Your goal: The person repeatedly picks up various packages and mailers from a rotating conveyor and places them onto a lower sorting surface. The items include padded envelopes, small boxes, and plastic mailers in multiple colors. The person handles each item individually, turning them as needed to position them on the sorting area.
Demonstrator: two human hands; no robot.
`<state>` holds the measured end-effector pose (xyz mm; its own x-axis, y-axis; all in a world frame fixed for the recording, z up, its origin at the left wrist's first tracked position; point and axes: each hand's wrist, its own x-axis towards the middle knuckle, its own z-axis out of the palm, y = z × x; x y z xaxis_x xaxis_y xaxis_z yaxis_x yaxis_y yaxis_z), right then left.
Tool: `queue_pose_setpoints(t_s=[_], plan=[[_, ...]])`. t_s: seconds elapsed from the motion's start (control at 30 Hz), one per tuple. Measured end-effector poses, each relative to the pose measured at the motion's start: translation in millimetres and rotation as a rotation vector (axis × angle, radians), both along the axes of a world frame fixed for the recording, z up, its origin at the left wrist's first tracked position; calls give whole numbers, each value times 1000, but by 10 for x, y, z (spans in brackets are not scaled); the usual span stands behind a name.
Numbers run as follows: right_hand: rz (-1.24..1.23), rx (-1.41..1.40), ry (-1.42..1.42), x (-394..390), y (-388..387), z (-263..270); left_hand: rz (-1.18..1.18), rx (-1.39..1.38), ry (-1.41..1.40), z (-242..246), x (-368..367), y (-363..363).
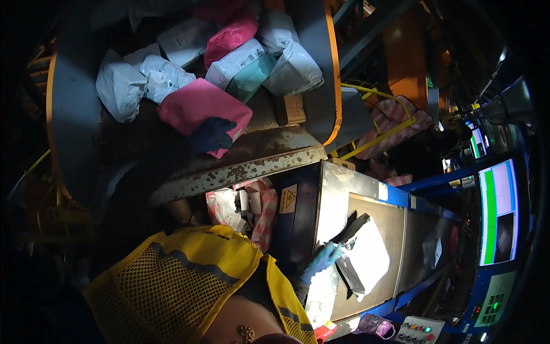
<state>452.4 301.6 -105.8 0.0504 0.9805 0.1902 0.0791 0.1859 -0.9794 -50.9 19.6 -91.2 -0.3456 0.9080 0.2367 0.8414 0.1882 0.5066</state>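
My left hand (213,136), in a dark glove, grips the lower part of a pink plastic parcel (202,105) lying in a metal chute. The parcel's lower corner pokes out past the fingers. On the other side of my body, my right hand (321,261), in a blue glove, has its fingertips at the near edge of a brightly lit white parcel (365,253). That parcel rests on a conveyor belt (391,241); whether the fingers close on it cannot be made out.
Beyond my left hand, the chute (79,129) holds several white parcels (120,86), a teal parcel (251,77) and a small brown box (294,109). A striped sack (264,210) of parcels stands below its rusty lip (253,167). Right are a monitor (498,215) and button box (419,330).
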Motion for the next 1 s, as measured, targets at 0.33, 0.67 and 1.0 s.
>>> queue_pose_setpoints(t_s=[0.33,0.67,1.0], plan=[[934,-243,88,-867,-753,486,-744,422,474,1459,-204,-1],[991,-284,45,-890,-972,500,-18,-7,167,136,19,207],[1078,-284,56,-978,-890,536,-12,936,-543,1896,544,48]])
